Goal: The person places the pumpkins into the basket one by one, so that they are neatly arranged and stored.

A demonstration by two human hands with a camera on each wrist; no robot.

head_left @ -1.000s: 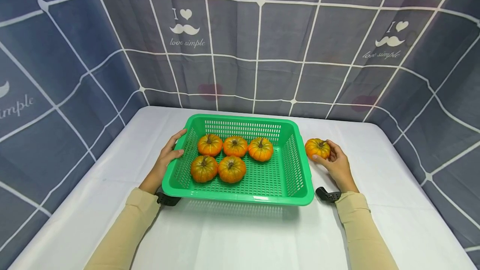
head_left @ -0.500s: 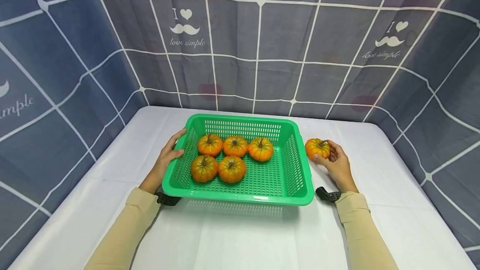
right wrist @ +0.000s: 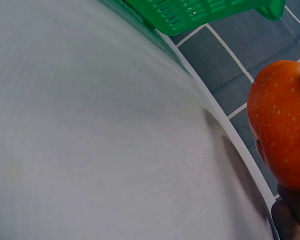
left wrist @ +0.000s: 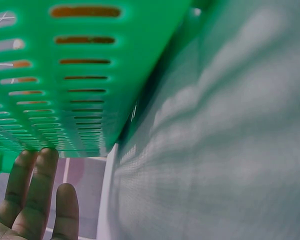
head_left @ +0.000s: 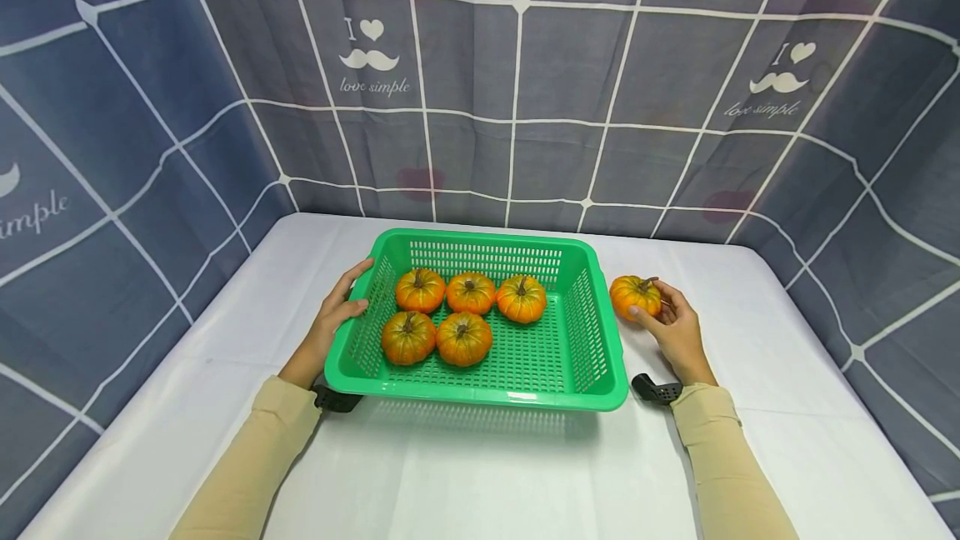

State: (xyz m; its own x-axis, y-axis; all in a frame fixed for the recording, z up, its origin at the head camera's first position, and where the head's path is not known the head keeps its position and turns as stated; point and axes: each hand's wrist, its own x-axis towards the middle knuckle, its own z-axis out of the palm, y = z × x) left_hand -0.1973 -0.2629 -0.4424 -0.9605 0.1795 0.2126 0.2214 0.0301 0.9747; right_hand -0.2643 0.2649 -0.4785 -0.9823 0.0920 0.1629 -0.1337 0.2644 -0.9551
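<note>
A green plastic basket point(head_left: 525, 398) with slotted walls holds several small orange pumpkins point(head_left: 464, 338), grouped towards its left side. My left hand point(head_left: 324, 327) grips the basket's left rim, thumb over the edge. In the left wrist view, fingers point(left wrist: 42, 185) of that hand touch the slotted outer wall. Just right of the basket, my right hand point(head_left: 678, 336) holds another small pumpkin point(head_left: 630, 297) between thumb and fingers. From the right wrist, this pumpkin point(right wrist: 282, 125) appears to be off the cloth, its far side cut off by the frame.
White cloth point(head_left: 480, 473) covers the table. A grey-blue curtain point(head_left: 480, 148) with white grid lines encloses the back and both sides. Black wrist-worn devices point(head_left: 656, 390) sit under both wrists, the right one near the basket's front right corner.
The right thumb has shifted very slightly on the held pumpkin. The basket, the pumpkins in it and the left hand stay put.
</note>
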